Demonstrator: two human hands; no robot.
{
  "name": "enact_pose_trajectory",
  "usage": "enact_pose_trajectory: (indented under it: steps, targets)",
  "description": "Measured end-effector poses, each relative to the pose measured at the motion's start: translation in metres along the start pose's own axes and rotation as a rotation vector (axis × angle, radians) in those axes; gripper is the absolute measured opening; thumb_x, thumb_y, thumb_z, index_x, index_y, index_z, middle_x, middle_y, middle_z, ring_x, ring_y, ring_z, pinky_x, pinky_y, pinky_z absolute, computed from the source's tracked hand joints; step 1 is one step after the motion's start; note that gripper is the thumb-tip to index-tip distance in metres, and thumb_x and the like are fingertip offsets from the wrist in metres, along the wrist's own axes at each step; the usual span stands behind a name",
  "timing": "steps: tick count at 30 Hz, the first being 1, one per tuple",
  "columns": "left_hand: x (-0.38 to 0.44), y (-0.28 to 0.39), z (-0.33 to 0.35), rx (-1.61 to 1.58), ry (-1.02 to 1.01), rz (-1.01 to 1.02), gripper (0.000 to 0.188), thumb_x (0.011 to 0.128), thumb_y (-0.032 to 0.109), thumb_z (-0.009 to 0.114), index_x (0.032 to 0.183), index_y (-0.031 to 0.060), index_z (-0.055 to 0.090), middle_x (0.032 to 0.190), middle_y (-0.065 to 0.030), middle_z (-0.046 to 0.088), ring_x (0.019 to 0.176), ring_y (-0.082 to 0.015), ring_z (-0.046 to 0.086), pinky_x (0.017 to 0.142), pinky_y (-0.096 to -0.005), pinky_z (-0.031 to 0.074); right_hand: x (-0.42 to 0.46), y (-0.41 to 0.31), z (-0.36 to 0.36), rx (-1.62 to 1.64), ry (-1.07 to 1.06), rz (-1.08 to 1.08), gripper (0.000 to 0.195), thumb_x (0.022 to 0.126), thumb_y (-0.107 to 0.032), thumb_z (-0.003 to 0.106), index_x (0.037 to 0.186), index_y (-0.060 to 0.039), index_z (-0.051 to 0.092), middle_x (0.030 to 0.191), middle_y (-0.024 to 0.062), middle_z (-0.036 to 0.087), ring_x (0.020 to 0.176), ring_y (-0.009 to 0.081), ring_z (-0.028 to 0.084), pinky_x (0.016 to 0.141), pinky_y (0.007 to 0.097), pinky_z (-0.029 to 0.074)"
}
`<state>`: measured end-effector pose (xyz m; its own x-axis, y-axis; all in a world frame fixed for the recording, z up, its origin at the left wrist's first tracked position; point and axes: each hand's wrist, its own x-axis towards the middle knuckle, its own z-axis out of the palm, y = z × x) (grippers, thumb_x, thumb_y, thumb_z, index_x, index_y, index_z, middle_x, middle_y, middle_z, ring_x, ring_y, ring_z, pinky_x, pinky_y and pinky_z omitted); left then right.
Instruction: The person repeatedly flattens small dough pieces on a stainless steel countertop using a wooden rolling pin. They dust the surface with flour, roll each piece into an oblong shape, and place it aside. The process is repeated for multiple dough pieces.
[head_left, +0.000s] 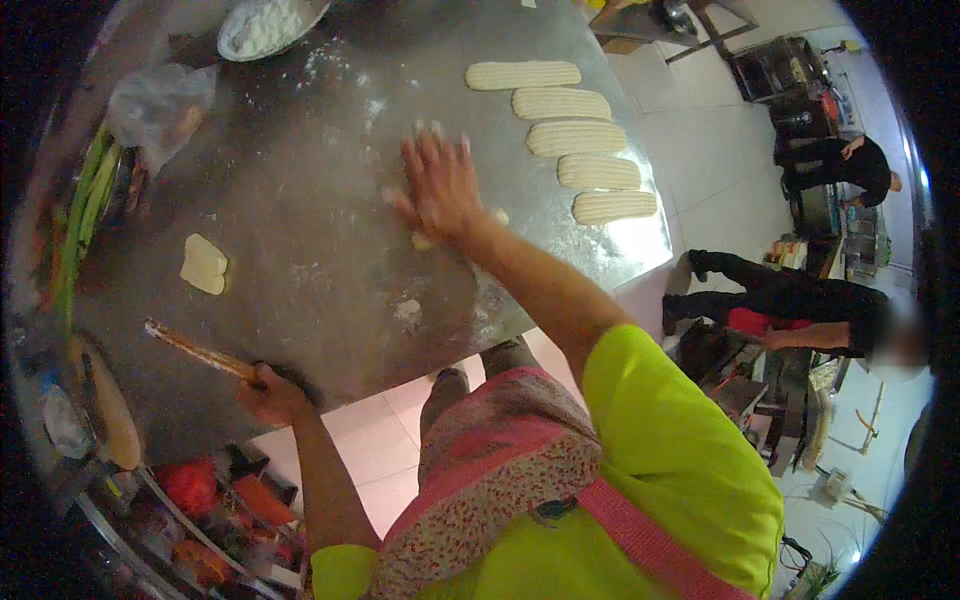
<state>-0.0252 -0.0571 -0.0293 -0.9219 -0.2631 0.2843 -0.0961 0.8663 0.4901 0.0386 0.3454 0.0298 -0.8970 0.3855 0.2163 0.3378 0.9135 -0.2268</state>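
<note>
Flat on the floured metal tabletop (300, 225), my right hand (442, 180) has its fingers spread and blurred. Pale bits, probably dough, show at the heel of its palm; what lies under it is hidden. My left hand (274, 397) grips one end of a slim wooden stick or bundle of sticks (202, 354) at the near left edge, its far end white with flour. A folded piece of dough (204, 264) lies beyond that stick. Several long, ridged dough pieces (591, 138) lie in a slanting row at the right side of the table.
A bowl of flour (266, 26) stands at the far left. Near it are a clear plastic bag (161, 109) and long green stalks (90, 202). A wooden board or paddle (109, 405) lies at the left edge. Two people (787, 304) are at the right, beyond the table.
</note>
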Motion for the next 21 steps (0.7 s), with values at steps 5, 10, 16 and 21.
enact_pose_trajectory:
  steps: [5, 10, 16, 21]
  targets:
    - [0.0, -0.013, 0.008, -0.185, 0.044, -0.007, 0.049, 0.088, 0.039, 0.064, 0.114, -0.0024, 0.061, 0.107, -0.0229, 0.061, 0.089, -0.0375, 0.062, 0.079, -0.047, 0.05, -0.052, -0.016, -0.012, 0.013, -0.175, -0.003, 0.078, 0.091, -0.057, 0.052, 0.154, -0.0146, 0.031, 0.156, 0.021, 0.029, 0.144, 0.0427, 0.026, 0.114, 0.0664, 0.015]
    - [-0.003, 0.013, -0.003, -0.06, 0.0, -0.05, 0.041, 0.089, 0.03, 0.065, 0.115, -0.0015, 0.063, 0.108, -0.0217, 0.062, 0.091, -0.0357, 0.062, 0.079, -0.0439, 0.052, -0.201, -0.036, -0.078, 0.085, -0.448, -0.113, 0.091, 0.079, -0.056, 0.067, 0.153, -0.0167, 0.032, 0.158, 0.0189, 0.025, 0.143, 0.0426, 0.028, 0.113, 0.0659, 0.019]
    - [-0.002, 0.021, -0.011, -0.132, 0.046, 0.011, 0.034, 0.087, 0.029, 0.067, 0.101, -0.002, 0.064, 0.095, -0.0189, 0.061, 0.087, -0.0361, 0.059, 0.074, -0.0469, 0.05, -0.127, 0.002, -0.04, 0.025, -0.209, -0.071, 0.081, 0.086, -0.06, 0.056, 0.151, -0.0164, 0.035, 0.157, 0.0204, 0.027, 0.142, 0.0412, 0.029, 0.113, 0.0656, 0.019]
    - [0.004, 0.007, -0.006, -0.036, 0.048, 0.146, 0.032, 0.086, 0.027, 0.069, 0.097, -0.002, 0.062, 0.09, -0.0172, 0.059, 0.083, -0.0341, 0.057, 0.075, -0.0461, 0.049, -0.001, 0.02, -0.007, -0.027, -0.096, 0.03, 0.077, 0.091, -0.065, 0.047, 0.151, -0.0187, 0.036, 0.157, 0.0215, 0.027, 0.143, 0.0431, 0.027, 0.111, 0.0682, 0.02]
